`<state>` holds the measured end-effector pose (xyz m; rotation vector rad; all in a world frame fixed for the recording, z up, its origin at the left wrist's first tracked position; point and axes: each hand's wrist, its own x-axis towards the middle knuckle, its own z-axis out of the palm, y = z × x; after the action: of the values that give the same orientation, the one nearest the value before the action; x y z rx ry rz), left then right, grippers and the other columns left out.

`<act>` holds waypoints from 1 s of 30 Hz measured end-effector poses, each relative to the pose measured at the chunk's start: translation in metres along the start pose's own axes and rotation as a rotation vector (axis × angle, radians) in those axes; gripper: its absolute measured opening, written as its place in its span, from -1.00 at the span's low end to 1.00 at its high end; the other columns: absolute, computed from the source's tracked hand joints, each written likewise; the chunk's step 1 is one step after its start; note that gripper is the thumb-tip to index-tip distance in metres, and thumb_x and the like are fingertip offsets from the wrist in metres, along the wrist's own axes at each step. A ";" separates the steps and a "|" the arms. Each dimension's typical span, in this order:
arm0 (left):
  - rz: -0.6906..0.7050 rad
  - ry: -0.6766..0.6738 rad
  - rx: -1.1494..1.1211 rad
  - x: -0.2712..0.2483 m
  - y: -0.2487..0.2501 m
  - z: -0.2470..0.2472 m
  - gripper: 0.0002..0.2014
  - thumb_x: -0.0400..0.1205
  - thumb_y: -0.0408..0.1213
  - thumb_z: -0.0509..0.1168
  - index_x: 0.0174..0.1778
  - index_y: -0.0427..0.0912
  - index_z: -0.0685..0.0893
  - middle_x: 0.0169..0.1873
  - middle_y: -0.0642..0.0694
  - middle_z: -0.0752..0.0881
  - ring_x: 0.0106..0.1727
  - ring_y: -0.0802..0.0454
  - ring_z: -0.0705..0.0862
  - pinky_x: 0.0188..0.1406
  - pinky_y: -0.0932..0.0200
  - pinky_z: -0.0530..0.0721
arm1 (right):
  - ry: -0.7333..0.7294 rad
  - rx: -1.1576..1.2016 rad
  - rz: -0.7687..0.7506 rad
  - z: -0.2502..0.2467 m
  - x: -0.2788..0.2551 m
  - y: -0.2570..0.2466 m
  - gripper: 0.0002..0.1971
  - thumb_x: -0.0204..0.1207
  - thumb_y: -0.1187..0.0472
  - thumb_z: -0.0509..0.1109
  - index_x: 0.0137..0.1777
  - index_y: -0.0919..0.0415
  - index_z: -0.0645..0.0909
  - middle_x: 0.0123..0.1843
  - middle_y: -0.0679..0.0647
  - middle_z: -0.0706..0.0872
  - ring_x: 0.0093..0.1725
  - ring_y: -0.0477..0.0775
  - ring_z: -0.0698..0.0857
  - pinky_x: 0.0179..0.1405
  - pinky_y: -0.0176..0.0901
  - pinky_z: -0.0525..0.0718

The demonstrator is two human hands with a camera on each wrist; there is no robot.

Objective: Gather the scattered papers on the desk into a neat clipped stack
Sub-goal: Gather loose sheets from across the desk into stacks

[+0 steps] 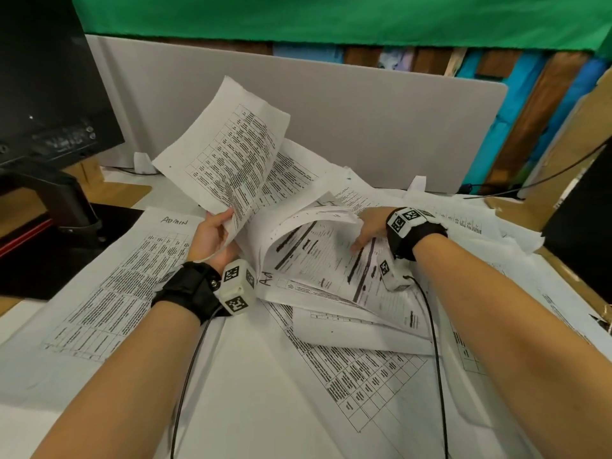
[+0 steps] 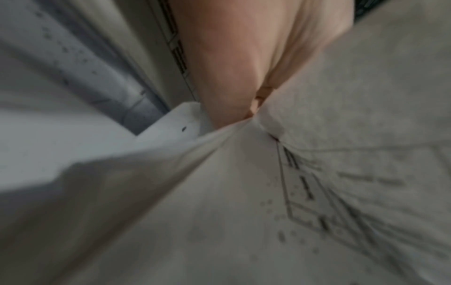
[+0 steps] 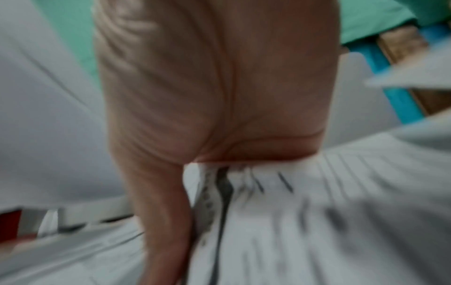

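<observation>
Printed sheets lie scattered all over the desk. My left hand (image 1: 215, 231) pinches the lower edge of a raised sheet with a printed table (image 1: 228, 154), which stands tilted above the pile; the left wrist view shows the thumb (image 2: 227, 77) pressed on that crumpled paper edge (image 2: 219, 144). My right hand (image 1: 369, 226) grips a curled bundle of several sheets (image 1: 318, 260) in the middle, thumb on top of a form with black bars, fingers hidden beneath. The right wrist view, blurred, shows the palm (image 3: 219, 86) over that form (image 3: 280, 212). No clip is visible.
A black monitor (image 1: 49, 94) on its stand is at the far left. A grey partition (image 1: 381, 120) runs behind the desk. A dark box (image 1: 583, 226) sits at the right edge. Loose sheets marked "Admin" (image 1: 116, 276) lie left, others (image 1: 364, 376) in front.
</observation>
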<state>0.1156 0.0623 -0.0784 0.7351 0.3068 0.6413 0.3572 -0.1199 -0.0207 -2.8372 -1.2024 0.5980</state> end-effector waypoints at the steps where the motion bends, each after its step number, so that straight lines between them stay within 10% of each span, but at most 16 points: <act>1: 0.019 0.014 0.015 -0.002 0.000 0.003 -0.54 0.53 -0.36 0.37 0.32 -0.47 0.50 -0.39 0.15 0.82 -0.35 0.32 0.77 -0.36 0.39 0.73 | 0.072 0.088 0.012 0.000 -0.001 0.002 -0.32 0.33 -0.12 0.60 0.36 0.25 0.59 0.28 0.09 0.68 0.30 0.22 0.65 0.23 -0.10 0.56; 3: 0.032 0.006 0.041 -0.002 0.002 0.002 -0.67 0.42 -0.36 0.42 0.05 -0.41 0.58 -0.41 0.05 0.81 -0.33 0.20 0.80 -0.31 0.30 0.76 | 0.240 0.416 0.008 -0.001 0.000 0.009 -0.43 0.48 0.00 0.53 0.39 0.31 0.57 0.23 0.16 0.68 0.17 0.19 0.65 0.10 -0.15 0.51; 6: 0.017 -0.036 0.021 0.001 0.007 -0.005 -0.09 0.21 -0.36 0.61 0.52 -0.34 0.43 0.37 -0.24 0.62 0.44 -0.17 0.56 0.49 -0.13 0.47 | 0.408 1.061 -0.011 0.002 -0.003 0.029 -0.60 0.60 0.24 0.43 0.41 0.35 0.58 0.32 0.26 0.71 0.24 0.26 0.71 0.33 0.13 0.63; 8: 0.029 -0.070 0.009 0.007 0.008 -0.012 -0.01 0.23 -0.36 0.62 0.61 -0.22 0.32 0.54 -0.26 0.43 0.57 -0.23 0.39 0.59 -0.23 0.27 | 0.391 1.250 -0.029 0.012 -0.008 0.035 -0.63 0.63 0.32 0.36 0.43 0.34 0.56 0.34 0.22 0.70 0.27 0.29 0.71 0.37 0.24 0.61; 13: -0.033 -0.152 0.095 -0.003 0.006 0.009 -0.33 0.55 -0.50 0.35 0.59 -0.16 0.33 0.18 -0.09 0.77 0.08 0.01 0.80 0.00 0.08 0.79 | 0.174 1.443 -0.140 0.048 -0.020 0.025 -0.61 0.64 0.36 0.34 0.46 0.34 0.54 0.37 0.21 0.70 0.30 0.20 0.72 0.35 0.11 0.65; 18: -0.026 -0.134 0.429 -0.003 0.005 0.020 -0.36 0.58 -0.42 0.34 0.57 -0.22 0.27 0.30 -0.10 0.65 0.19 0.06 0.71 0.08 0.26 0.74 | 0.042 1.521 -0.199 0.057 -0.030 0.011 -0.62 0.67 0.36 0.28 0.48 0.32 0.51 0.31 0.23 0.73 0.26 0.20 0.74 0.21 0.04 0.74; 23: -0.132 -0.050 0.619 -0.005 -0.008 0.019 -0.63 0.68 -0.55 0.11 0.40 -0.25 0.50 -0.02 -0.09 0.73 -0.31 0.15 0.82 -0.52 0.32 0.70 | 0.059 1.768 -0.255 0.054 -0.036 0.023 -0.63 0.72 0.27 0.20 0.50 0.23 0.49 0.35 0.23 0.70 0.21 0.19 0.76 0.18 0.09 0.75; 30: -0.158 -0.071 0.610 -0.007 -0.007 0.024 -0.47 0.66 -0.44 0.24 0.54 -0.10 0.27 0.23 -0.13 0.68 0.07 -0.05 0.73 -0.33 0.14 0.80 | -0.031 1.704 -0.206 0.059 -0.038 0.017 -0.61 0.69 0.26 0.23 0.46 0.37 0.54 0.39 0.35 0.65 0.26 0.27 0.71 0.32 0.17 0.68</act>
<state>0.1250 0.0416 -0.0658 1.2995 0.4984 0.3654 0.3250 -0.1670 -0.0647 -1.2345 -0.4236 0.9484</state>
